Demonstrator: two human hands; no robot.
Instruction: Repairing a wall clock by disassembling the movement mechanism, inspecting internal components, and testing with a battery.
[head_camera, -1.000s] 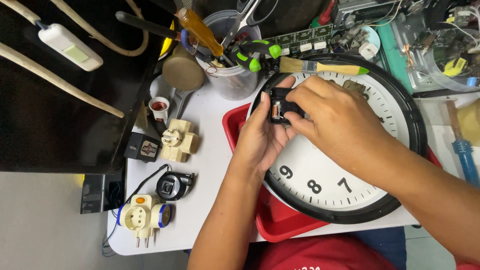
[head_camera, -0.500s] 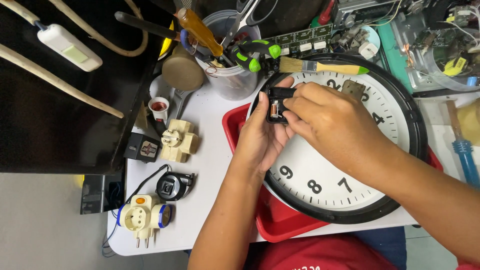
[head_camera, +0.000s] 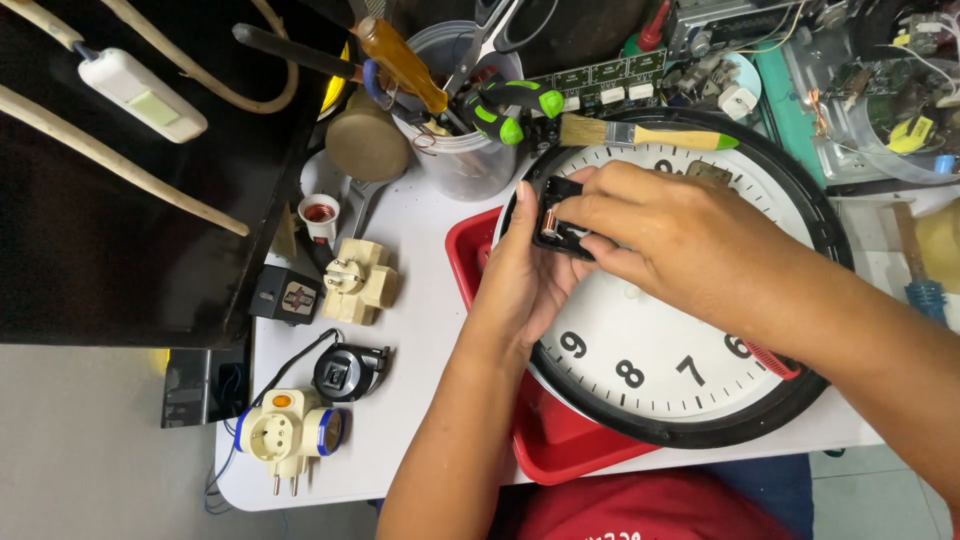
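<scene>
Small black plastic clock movement box (head_camera: 556, 222) with a copper coil showing sat pinched between both hands, tilted, just above the upper-left rim of the round black-framed white wall clock (head_camera: 660, 350), which lay face-up on a red plastic tray (head_camera: 560, 450).

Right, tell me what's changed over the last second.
Very little. Both hands, left and right, keep holding the small black clock mechanism over the wall clock; the right fingers shifted slightly on it. The red tray, paintbrush and adapters stayed put.
</scene>
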